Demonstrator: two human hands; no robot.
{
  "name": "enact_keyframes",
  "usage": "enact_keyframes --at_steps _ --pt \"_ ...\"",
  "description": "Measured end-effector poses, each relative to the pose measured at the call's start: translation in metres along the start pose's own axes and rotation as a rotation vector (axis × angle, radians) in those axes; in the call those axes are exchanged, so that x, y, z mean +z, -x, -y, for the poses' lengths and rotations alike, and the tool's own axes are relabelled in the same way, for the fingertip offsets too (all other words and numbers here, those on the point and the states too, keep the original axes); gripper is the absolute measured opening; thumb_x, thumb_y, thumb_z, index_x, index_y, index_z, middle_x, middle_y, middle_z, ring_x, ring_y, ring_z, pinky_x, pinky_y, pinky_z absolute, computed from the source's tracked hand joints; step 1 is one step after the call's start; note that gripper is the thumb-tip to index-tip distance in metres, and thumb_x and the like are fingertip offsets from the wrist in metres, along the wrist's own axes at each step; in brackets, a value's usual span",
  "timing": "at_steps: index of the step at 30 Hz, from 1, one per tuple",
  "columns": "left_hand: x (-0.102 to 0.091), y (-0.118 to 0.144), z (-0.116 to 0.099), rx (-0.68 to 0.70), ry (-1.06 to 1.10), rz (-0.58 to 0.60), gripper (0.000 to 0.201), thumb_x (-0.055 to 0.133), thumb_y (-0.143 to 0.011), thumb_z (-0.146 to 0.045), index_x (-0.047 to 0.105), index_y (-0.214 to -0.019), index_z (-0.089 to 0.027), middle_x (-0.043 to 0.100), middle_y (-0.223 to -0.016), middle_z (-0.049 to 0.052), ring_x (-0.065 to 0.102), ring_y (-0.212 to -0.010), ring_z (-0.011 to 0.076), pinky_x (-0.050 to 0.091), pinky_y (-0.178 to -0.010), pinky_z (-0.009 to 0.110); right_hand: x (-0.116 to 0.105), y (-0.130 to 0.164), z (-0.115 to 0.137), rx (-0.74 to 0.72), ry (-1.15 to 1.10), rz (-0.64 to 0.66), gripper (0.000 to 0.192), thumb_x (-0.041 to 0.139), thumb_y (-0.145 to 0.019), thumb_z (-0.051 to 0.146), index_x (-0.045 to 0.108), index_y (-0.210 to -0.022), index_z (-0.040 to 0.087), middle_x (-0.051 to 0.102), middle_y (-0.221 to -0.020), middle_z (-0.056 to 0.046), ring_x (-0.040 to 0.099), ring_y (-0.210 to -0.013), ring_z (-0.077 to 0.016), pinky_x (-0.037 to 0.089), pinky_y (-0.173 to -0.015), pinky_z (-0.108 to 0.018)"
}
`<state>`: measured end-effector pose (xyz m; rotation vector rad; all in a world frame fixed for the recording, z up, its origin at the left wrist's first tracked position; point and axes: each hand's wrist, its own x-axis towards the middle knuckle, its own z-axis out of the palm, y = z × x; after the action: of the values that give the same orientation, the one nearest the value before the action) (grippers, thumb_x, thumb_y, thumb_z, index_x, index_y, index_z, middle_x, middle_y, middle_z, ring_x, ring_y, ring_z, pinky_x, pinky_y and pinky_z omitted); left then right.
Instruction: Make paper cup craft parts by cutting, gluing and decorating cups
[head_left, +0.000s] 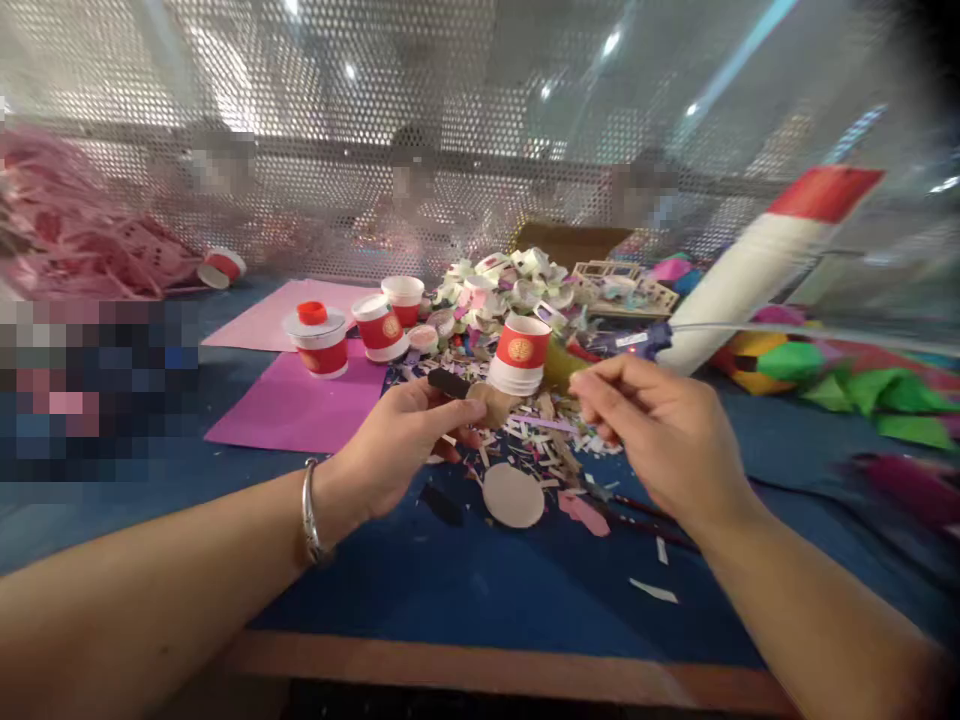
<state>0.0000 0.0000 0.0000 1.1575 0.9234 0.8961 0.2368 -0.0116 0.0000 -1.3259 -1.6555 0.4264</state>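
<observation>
My left hand (405,430) pinches a small brownish paper disc (491,405) between thumb and fingers. A black paper piece (450,384) sticks up at the same fingertips. To its right, my right hand (660,430) has its thumb and fingers pressed together. Whatever they hold, if anything, is too small to make out. Just beyond that hand is a dark blue glue gun (652,340) with a clear glue stick at its rear. A red and white paper cup (521,350) stands between and behind my hands. Below them a pale paper disc (513,495) lies on the table.
Several paper cups (382,328) stand on and near pink and purple sheets (300,405) at left. Paper scraps (555,440) and a cup-piece heap (517,275) cover the middle. A tall white cup stack (757,265) leans at right. People sit behind a perforated screen (480,100).
</observation>
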Motion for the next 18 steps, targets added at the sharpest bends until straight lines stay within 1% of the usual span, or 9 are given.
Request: enact_keyframes --at_steps 4,5,7,10,15,18 --pt "-0.004 -0.002 0.0 0.019 0.026 -0.053 0.017 0.068 -0.091 -0.026 0.067 -0.097 -0.009 0.07 -0.093 0.008 0.057 -0.067 0.0084 0.04 -0.058 0.022 -0.018 -0.008 -0.005 0.004 0.071 -0.283 0.023 0.071 -0.089 0.041 0.069 -0.079 0.021 0.062 -0.063 0.002 0.051 -0.05 -0.0095 0.039 -0.046 -0.022" --pt "-0.006 -0.003 0.0 0.029 0.036 -0.064 0.017 0.069 -0.091 -0.026 0.067 -0.096 -0.01 0.07 -0.092 0.007 0.057 -0.066 0.0083 0.04 -0.058 0.022 -0.022 -0.011 -0.007 0.012 0.055 -0.343 0.022 0.071 -0.087 0.039 0.069 -0.076 0.02 0.061 -0.062 0.002 0.05 -0.049 -0.0093 0.038 -0.045 -0.022" --pt "-0.008 -0.004 0.002 0.046 0.058 -0.076 0.016 0.071 -0.09 -0.026 0.066 -0.094 -0.011 0.072 -0.093 0.007 0.058 -0.067 0.0084 0.041 -0.058 0.022 -0.03 -0.015 -0.012 0.049 0.0 -0.424 0.017 0.074 -0.082 0.034 0.069 -0.074 0.02 0.059 -0.059 0.002 0.048 -0.048 -0.0094 0.036 -0.044 -0.023" --pt "-0.011 -0.006 0.004 0.066 0.093 -0.074 0.017 0.073 -0.088 -0.027 0.063 -0.085 -0.013 0.074 -0.098 0.008 0.06 -0.068 0.0088 0.042 -0.058 0.022 -0.039 -0.021 -0.021 0.136 0.003 -0.442 0.017 0.074 -0.076 0.035 0.07 -0.075 0.019 0.059 -0.06 0.002 0.048 -0.05 -0.01 0.036 -0.048 -0.024" --pt "-0.013 -0.007 0.005 0.08 0.116 -0.058 0.015 0.071 -0.089 -0.026 0.063 -0.087 -0.013 0.074 -0.096 0.008 0.064 -0.075 0.0115 0.046 -0.065 0.024 -0.045 -0.026 -0.028 0.213 0.127 -0.395 0.022 0.074 -0.07 0.039 0.072 -0.077 0.018 0.063 -0.068 0.0 0.053 -0.062 -0.014 0.04 -0.061 -0.029" --pt "-0.013 -0.007 0.004 0.088 0.127 -0.055 0.018 0.073 -0.087 -0.026 0.061 -0.081 -0.014 0.075 -0.098 0.008 0.067 -0.081 0.0139 0.049 -0.071 0.027 -0.046 -0.028 -0.032 0.247 0.152 -0.358 0.025 0.074 -0.066 0.041 0.071 -0.077 0.018 0.064 -0.07 -0.001 0.053 -0.066 -0.0156 0.04 -0.064 -0.03"
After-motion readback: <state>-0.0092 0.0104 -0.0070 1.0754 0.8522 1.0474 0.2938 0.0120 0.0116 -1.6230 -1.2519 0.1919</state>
